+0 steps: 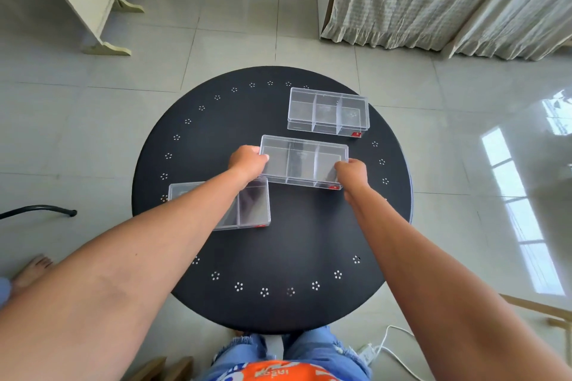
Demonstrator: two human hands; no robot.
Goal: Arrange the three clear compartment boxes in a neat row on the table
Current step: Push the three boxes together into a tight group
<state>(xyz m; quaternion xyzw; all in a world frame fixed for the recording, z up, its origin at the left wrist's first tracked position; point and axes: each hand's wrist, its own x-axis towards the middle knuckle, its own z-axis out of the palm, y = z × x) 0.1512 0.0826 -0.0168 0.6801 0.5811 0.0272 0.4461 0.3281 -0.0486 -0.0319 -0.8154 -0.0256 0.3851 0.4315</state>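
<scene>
At frame centre, gripping middle compartment box (304,161) by both ends, left hand (247,162) and right hand (352,172) closed; risking nudging lower-left compartment box (247,209) askew.

Left hand (247,162) and right hand (351,172) clenched, arms outstretched.

bright daylight | window glare on floor tiles (523,204) (right) | wide-angle edge bending | sharp
</scene>
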